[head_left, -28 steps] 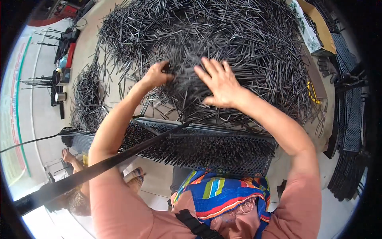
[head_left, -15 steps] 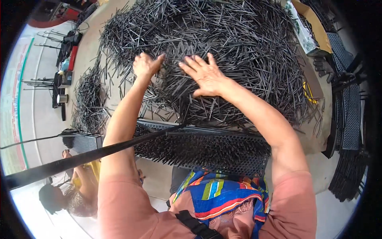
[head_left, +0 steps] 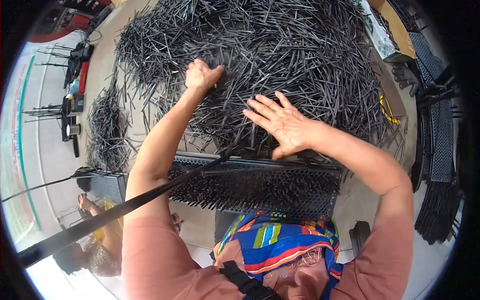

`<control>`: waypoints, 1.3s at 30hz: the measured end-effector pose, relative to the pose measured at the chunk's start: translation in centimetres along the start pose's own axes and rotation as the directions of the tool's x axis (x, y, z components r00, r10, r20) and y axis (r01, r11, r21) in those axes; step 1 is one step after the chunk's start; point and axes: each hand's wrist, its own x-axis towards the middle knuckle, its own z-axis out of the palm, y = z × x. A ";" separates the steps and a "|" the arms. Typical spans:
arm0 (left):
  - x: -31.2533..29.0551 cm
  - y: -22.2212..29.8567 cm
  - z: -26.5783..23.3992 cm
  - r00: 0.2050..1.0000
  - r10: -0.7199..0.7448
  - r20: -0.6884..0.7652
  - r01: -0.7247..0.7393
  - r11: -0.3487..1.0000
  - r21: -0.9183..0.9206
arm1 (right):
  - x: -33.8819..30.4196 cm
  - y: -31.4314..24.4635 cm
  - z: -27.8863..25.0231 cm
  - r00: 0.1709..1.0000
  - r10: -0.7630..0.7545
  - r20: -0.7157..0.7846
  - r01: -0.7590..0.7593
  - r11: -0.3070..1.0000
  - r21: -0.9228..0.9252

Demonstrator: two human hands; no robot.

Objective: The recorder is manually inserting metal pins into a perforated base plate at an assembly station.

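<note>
From far away I see sticks [head_left: 305,75] heaped on the counter [head_left: 104,65], looking light, stiff and easiest to grab mid-bunch, the right hand [head_left: 289,126] empty-looking with fingers spread wide, the left hand [head_left: 201,77] half curled, any hold hidden.

Tan table [head_left: 102,65] under black strips [head_left: 305,65] (thickly heaped)

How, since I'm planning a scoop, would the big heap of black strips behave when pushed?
The heap would probably slide apart rather than move as one, since its strips lie loose and crisscrossed. Individual strips look fairly stiff, as most lie straight. Being thin, each is probably light.
</note>
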 end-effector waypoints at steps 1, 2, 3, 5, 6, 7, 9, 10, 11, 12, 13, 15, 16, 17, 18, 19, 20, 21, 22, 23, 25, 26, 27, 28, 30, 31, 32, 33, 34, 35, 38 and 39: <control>0.0 -0.2 -0.6 0.993 0.073 0.092 -0.074 0.997 -0.002 | -0.3 0.5 -0.5 0.999 -0.032 0.030 0.031 0.999 0.021; -0.1 -0.3 -1.4 0.972 0.145 0.184 -0.145 0.989 -0.012 | -0.5 1.0 -0.7 0.998 -0.045 0.045 0.043 0.998 0.039; -0.3 0.1 -2.1 0.971 0.146 0.190 -0.146 0.989 -0.012 | -1.2 1.3 -1.1 0.995 -0.048 0.082 0.042 0.997 0.065; -0.5 0.3 -3.5 0.935 0.092 0.344 -0.113 0.993 0.041 | -2.2 1.2 -1.0 0.994 -0.024 0.104 0.024 1.000 0.000; -0.3 0.2 -3.7 0.924 0.085 0.373 -0.103 0.994 0.030 | -2.5 1.0 -0.6 0.994 -0.023 0.108 0.022 1.000 0.006; -0.1 0.3 -3.4 0.921 0.085 0.380 -0.104 0.994 0.030 | -2.7 0.8 0.1 0.994 0.013 0.105 0.009 0.979 -0.204; 0.5 0.5 -2.7 0.942 -0.008 0.336 0.011 1.000 -0.007 | -2.9 0.8 1.3 0.994 0.053 0.094 -0.011 0.915 -0.403; 0.1 -0.2 -2.1 0.958 0.067 0.278 -0.012 0.981 -0.196 | -2.9 1.0 2.0 0.999 0.033 0.037 -0.019 0.951 -0.309; 0.3 -0.9 -1.0 0.959 0.067 0.277 -0.013 0.981 -0.195 | -2.6 1.4 2.4 1.000 0.011 -0.023 -0.016 0.977 -0.215; 0.5 -1.6 -0.1 0.955 0.134 0.265 -0.068 0.968 -0.242 | -1.7 1.8 2.4 0.996 -0.033 -0.080 0.016 0.978 -0.207; 0.9 -2.3 0.5 0.948 0.198 0.249 -0.123 0.950 -0.286 | -0.5 1.9 2.5 0.998 -0.007 -0.063 -0.007 0.975 -0.220; 0.3 -1.0 -0.4 0.943 0.224 0.248 -0.148 0.945 -0.291 | 0.8 2.0 2.5 0.995 0.025 -0.091 -0.043 0.980 -0.194; 0.6 -1.0 -0.6 0.935 0.216 0.283 -0.112 0.932 -0.344 | 1.3 2.0 2.5 0.994 0.045 -0.101 -0.066 0.975 -0.213; 0.7 -1.6 -1.2 0.930 0.194 0.312 -0.062 0.920 -0.388 | 2.3 2.0 2.8 0.994 0.048 -0.097 -0.068 0.976 -0.208; 0.7 -1.6 -1.9 0.922 0.214 0.323 -0.065 0.907 -0.417 | 3.2 1.8 3.1 0.987 0.063 -0.149 -0.091 0.978 -0.189; 0.6 -1.3 -2.4 0.922 0.215 0.322 -0.066 0.907 -0.416 | 4.1 1.7 3.4 0.977 0.077 -0.200 -0.112 0.979 -0.169; 0.3 -0.8 -3.4 0.911 0.213 0.354 -0.070 0.924 -0.377 | 5.4 1.2 3.1 0.963 0.110 -0.247 -0.155 0.973 -0.173; 0.1 -0.3 -4.1 0.899 0.211 0.384 -0.077 0.939 -0.336 | 7.2 1.3 3.4 0.945 0.139 -0.297 -0.193 0.968 -0.161; 1.2 -0.9 -4.4 0.863 0.241 0.445 -0.129 0.955 -0.268 | 9.2 0.9 3.4 0.931 0.148 -0.334 -0.209 0.965 -0.157; 1.4 -0.8 -4.4 0.861 0.245 0.445 -0.134 0.954 -0.267 | 10.6 0.6 3.5 0.914 0.169 -0.370 -0.239 0.959 -0.152; 1.6 -1.0 -4.6 0.905 0.157 0.396 -0.104 0.983 -0.153 | 12.1 -0.1 3.7 0.894 0.199 -0.402 -0.270 0.954 -0.127; 2.1 -2.7 -4.1 0.861 0.176 0.477 -0.022 0.951 -0.310 | 12.1 -0.5 3.6 0.917 0.156 -0.366 -0.226 0.962 -0.156; 1.1 -2.1 -4.9 0.861 0.208 0.465 -0.093 0.962 -0.258 | 11.3 -0.4 3.7 0.937 0.129 -0.325 -0.195 0.964 -0.180; 0.2 -3.2 -3.4 0.886 0.285 0.366 -0.217 0.952 -0.216 | 10.1 -0.1 3.8 0.965 0.085 -0.249 -0.143 0.963 -0.228; -3.1 -3.5 -2.9 0.870 0.442 0.217 -0.435 0.897 -0.081 | 6.5 0.6 3.1 0.994 0.053 -0.100 -0.084 0.937 -0.339; -4.6 -3.4 -3.0 0.869 0.441 0.225 -0.441 0.896 -0.053 | 4.4 1.1 2.6 0.988 0.139 -0.068 -0.153 0.948 -0.278; -5.6 -3.5 -3.3 0.844 0.481 0.236 -0.483 0.874 -0.056 | 2.4 1.8 2.0 0.974 0.224 -0.030 -0.223 0.926 -0.306; -6.4 -3.4 -3.7 0.816 0.523 0.248 -0.526 0.848 -0.060 | 0.8 2.8 2.0 0.952 0.306 -0.014 -0.294 0.900 -0.321; -7.0 -3.4 -4.7 0.800 0.492 0.343 -0.505 0.861 -0.056 | -0.5 3.4 1.7 0.925 0.381 0.005 -0.358 0.873 -0.330; -7.5 -4.2 -4.7 0.806 0.486 0.339 -0.499 0.865 -0.054 | -1.8 4.0 1.7 0.930 0.367 -0.025 -0.354 0.872 -0.338; -7.2 -5.8 -4.3 0.730 0.606 0.318 -0.641 0.767 0.009 | -2.6 3.7 1.3 0.928 0.372 -0.001 -0.342 0.853 -0.393; -6.3 -5.1 -4.6 0.729 0.610 0.310 -0.646 0.763 0.016 | -2.5 3.5 1.2 0.920 0.392 0.012 -0.355 0.845 -0.398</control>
